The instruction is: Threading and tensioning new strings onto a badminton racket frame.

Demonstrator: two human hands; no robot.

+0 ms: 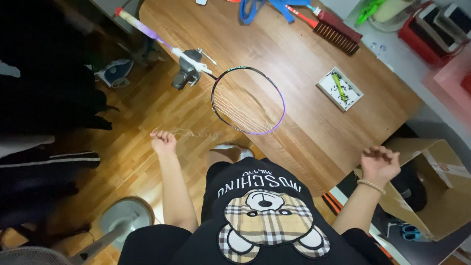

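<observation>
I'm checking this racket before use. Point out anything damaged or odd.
The badminton racket, clamped at the wooden table's edge, has only partial stringing: loose strands, no full grid. The left hand holds a tangle of loose string pulled toward the floor side.

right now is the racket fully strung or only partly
Partly strung: the racket shows strings only across its lower half, the upper part bare. The left hand holds loose string.
</observation>
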